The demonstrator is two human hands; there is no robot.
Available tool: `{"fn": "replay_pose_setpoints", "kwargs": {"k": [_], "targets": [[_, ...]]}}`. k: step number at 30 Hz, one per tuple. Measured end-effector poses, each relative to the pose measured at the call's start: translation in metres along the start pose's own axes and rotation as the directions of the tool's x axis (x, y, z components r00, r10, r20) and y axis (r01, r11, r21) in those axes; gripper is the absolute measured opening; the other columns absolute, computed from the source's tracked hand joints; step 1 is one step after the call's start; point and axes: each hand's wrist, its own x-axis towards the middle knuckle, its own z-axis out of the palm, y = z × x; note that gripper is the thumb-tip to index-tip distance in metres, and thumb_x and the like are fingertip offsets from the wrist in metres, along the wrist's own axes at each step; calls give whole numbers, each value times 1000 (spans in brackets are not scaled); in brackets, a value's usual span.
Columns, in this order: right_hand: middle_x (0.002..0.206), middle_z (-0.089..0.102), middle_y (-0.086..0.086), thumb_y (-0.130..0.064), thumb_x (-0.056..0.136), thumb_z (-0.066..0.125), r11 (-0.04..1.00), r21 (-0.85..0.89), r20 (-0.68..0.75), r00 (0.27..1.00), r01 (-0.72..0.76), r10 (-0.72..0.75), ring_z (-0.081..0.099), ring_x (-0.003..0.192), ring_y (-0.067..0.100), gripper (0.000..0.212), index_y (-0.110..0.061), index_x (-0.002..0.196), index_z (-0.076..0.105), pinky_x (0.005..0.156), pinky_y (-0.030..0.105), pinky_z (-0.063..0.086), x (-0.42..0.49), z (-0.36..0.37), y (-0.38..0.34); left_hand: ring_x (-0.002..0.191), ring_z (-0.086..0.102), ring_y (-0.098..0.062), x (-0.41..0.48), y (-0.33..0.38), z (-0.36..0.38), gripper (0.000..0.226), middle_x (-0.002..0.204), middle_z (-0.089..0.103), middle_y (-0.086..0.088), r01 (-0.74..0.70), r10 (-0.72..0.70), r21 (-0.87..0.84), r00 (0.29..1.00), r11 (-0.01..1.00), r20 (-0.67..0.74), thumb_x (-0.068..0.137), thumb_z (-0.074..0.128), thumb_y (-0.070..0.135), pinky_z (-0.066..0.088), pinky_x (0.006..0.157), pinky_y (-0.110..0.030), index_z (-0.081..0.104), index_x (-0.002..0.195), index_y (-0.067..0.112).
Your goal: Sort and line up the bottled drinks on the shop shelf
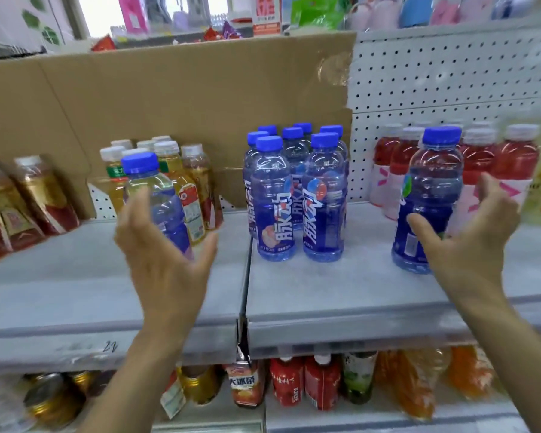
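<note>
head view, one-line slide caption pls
Open left hand at left stray bottle, open right hand at right stray bottle, blue bottle cluster between them on shelf.

Translucent blue, blue caps, white lettering: centre bottles (294, 195); red with white caps: right bottles (478, 164); amber-yellow: left bottles (181, 176); brown cardboard (169, 98); white hole-dotted pegboard (450, 82).

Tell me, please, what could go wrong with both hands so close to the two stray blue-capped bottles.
The left blue-capped bottle stands close before the yellow tea bottles; the open left hand may tip them. The right blue-capped bottle stands just before the red drinks, so the right hand could knock one over. Grabbing both at once, either might slip.
</note>
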Motion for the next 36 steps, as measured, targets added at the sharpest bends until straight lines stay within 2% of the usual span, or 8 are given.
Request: {"fn": "replay_pose_setpoints", "kwargs": {"k": [2,5,10,13,15,22,31,36], "targets": [[139,38,14,-27,79,76,958,15,-84,955,285,-283,36,128,30,81,-4,143,33,110,46,35,-5,7,-22,138,31,-24,3,26,21,94,148,30,-10,-82,92,-99,990,992,103,80,77,39,27,117,-29,25,151,7],[138,42,17,-21,80,78,912,129,53,916,389,-398,39,129,31,74,0,140,39,112,38,33,3,32,-60,142,26,-17,21,59,59,102,153,25,-6,165,-87,-216,940,962,330,79,83,34,27,118,-30,16,155,13],[141,38,7,-36,88,69,948,65,370,875,311,-313,42,127,22,73,-23,149,32,96,32,37,66,63,-114,140,33,-19,65,77,100,108,152,27,-6,253,-135,-271,911,929,389,81,82,35,36,109,-31,7,157,18],[130,51,6,-46,85,68,910,-173,643,743,378,-186,57,106,25,65,-27,141,40,77,31,40,103,73,-134,129,46,-23,90,77,108,105,143,41,-5,160,-72,-158,888,974,454,80,82,32,47,98,-42,11,157,28],[102,60,2,-46,83,71,863,-231,739,658,450,-145,56,79,18,47,-21,118,53,62,29,38,113,77,-139,121,52,-26,99,74,107,90,133,43,-7,101,-47,-82,862,992,505,83,79,29,51,93,-45,22,153,32],[73,46,2,-37,83,77,834,-311,785,618,456,-45,45,64,17,45,-18,71,38,52,30,29,146,67,-126,111,52,-34,111,45,86,62,127,36,-12,40,-118,179,885,983,450,86,74,25,43,89,-36,38,135,15],[88,53,2,-29,86,76,661,-555,767,619,505,170,56,92,24,45,-7,119,55,73,34,44,177,62,-108,122,45,-40,117,38,82,60,136,32,-20,77,-212,331,894,940,395,87,71,14,38,103,-40,37,136,4],[82,49,-1,-33,80,80,579,-584,784,579,569,221,56,84,22,43,-12,106,52,73,34,45,193,64,-107,125,41,-44,122,27,81,61,141,29,-25,85,-264,440,893,894,364,89,70,15,35,107,-45,35,137,1]]}}
